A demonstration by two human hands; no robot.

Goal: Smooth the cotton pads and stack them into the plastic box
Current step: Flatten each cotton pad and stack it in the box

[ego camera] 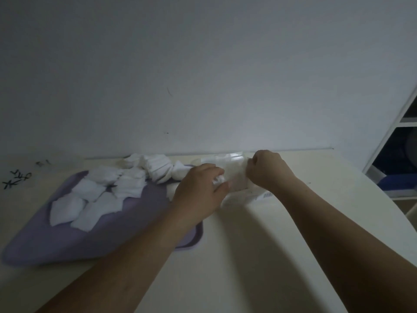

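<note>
Cotton pad point(217, 180) — crumpled; left hand point(198, 188) is pinching it just left of the plastic box point(233, 172), loose pads point(126, 184) lying further left on the tray point(45, 240). Right hand point(268, 170) is curling against the box's right wall — grip unclear. The pad is probably wanting flattening before going in level.

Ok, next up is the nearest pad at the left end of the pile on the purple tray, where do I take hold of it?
Pinch that pad by its free near-left edge, coming in from the left over the bare purple tray. It lies fairly flat, and its right side lies against a neighbouring pad, so a grip there would probably drag both.
</note>
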